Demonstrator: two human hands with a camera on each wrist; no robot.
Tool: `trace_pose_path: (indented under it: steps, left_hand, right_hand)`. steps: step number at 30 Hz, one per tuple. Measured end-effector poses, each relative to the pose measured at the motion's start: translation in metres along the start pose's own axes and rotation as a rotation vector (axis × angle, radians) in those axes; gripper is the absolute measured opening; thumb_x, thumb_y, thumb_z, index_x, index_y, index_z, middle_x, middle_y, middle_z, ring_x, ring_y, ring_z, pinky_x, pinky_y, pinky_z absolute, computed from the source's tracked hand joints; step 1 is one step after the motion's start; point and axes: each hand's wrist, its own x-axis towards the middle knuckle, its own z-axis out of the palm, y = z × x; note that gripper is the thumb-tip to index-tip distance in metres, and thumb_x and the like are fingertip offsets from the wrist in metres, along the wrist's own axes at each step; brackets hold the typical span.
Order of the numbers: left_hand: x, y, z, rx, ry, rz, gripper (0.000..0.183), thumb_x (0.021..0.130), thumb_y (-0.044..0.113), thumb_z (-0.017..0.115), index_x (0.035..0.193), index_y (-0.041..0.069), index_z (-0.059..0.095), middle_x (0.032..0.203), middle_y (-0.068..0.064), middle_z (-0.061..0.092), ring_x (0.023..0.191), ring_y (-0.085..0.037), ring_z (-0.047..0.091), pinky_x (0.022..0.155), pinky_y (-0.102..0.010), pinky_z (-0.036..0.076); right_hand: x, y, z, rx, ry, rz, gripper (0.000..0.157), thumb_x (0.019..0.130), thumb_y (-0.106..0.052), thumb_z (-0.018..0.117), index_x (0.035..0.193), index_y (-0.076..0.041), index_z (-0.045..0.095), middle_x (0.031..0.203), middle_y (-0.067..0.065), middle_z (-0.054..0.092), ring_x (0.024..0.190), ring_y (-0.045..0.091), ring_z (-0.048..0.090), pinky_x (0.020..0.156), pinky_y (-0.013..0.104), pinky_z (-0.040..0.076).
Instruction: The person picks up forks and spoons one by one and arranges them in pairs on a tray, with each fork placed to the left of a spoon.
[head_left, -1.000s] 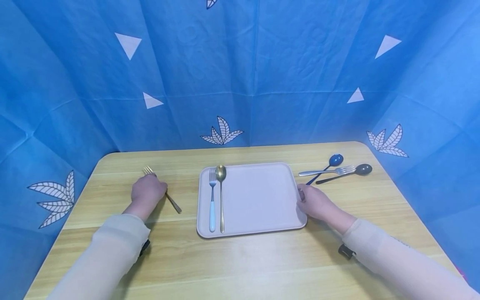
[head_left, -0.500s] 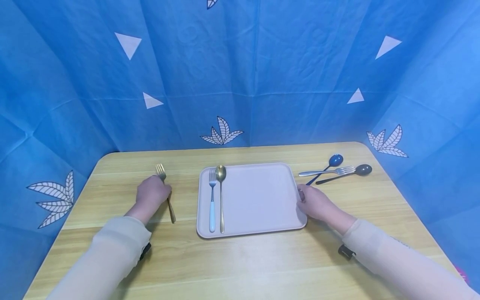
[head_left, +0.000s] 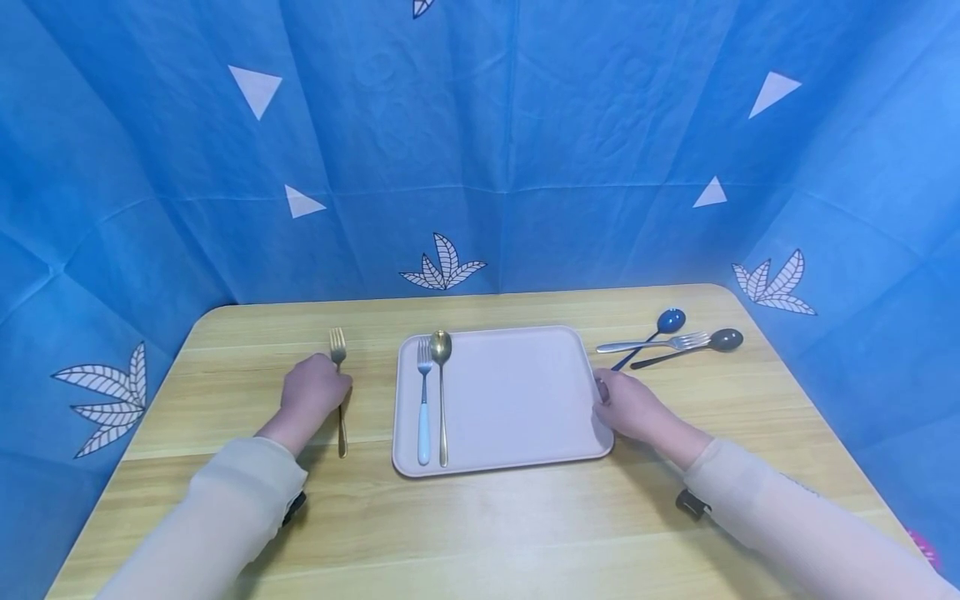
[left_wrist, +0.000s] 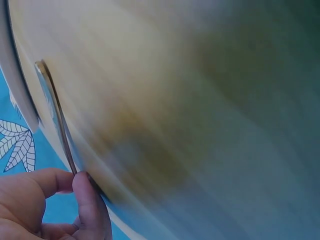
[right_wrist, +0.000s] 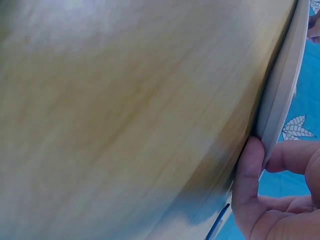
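Observation:
Left of the tray, my left hand (head_left: 315,387) pinches a gold fork (head_left: 338,346) by its handle, tines pointing away. In the left wrist view the thumb and forefinger meet on the slim fork handle (left_wrist: 59,117). The pinkish tray (head_left: 525,392) lies on the table, its right rim pinched by my right hand (head_left: 630,406). Thumb and finger sit on either side of the tray's edge (right_wrist: 280,95) in the right wrist view. Side by side at the tray's left end lie a fork with a light blue handle (head_left: 423,429) and a gold spoon (head_left: 441,346).
Beyond my right hand, a dark blue spoon (head_left: 671,320), a silver fork (head_left: 686,341) and a black spoon (head_left: 724,339) lie crossed on the wooden table (head_left: 480,533). Blue patterned cloth (head_left: 480,150) hangs behind the table and at both sides.
My left hand has moved right, toward the tray, with the gold fork. The fork has turned from slanted to nearly straight up and down in the head view. My right hand stays put.

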Motion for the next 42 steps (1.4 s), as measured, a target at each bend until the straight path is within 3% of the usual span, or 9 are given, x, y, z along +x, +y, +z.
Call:
trace_pose_path:
  steps: [21,36,42]
  left_hand:
    - [-0.008,0.013,0.003,-0.013,-0.007,0.07,0.028,0.088,0.01,0.053,0.061,0.011,0.046,0.055,-0.002,0.043,0.052,-0.021,0.046,0.05,-0.034,0.04]
    - [-0.015,0.029,0.006,-0.034,-0.005,0.131,0.035,0.085,0.008,0.052,0.052,0.014,0.041,0.048,0.003,0.032,0.045,-0.017,0.037,0.047,-0.032,0.035]
    - [-0.02,0.039,0.006,-0.052,-0.012,0.125,0.036,0.084,0.008,0.053,0.052,0.015,0.038,0.048,0.005,0.029,0.043,-0.014,0.032,0.045,-0.029,0.031]
  right_hand:
    - [0.0,-0.001,-0.001,0.007,0.005,-0.007,0.053,0.083,0.0,0.064,0.132,0.015,0.05,0.077,0.005,0.058,0.071,0.019,0.056,0.065,0.034,0.05]
    - [-0.001,-0.003,-0.003,0.017,-0.004,-0.001,0.051,0.084,0.0,0.064,0.131,0.015,0.05,0.079,0.007,0.059,0.074,0.021,0.058,0.067,0.036,0.053]
    - [-0.001,-0.001,-0.002,0.013,-0.002,0.003,0.051,0.084,0.0,0.063,0.132,0.015,0.049,0.076,0.006,0.057,0.072,0.021,0.056,0.064,0.034,0.05]
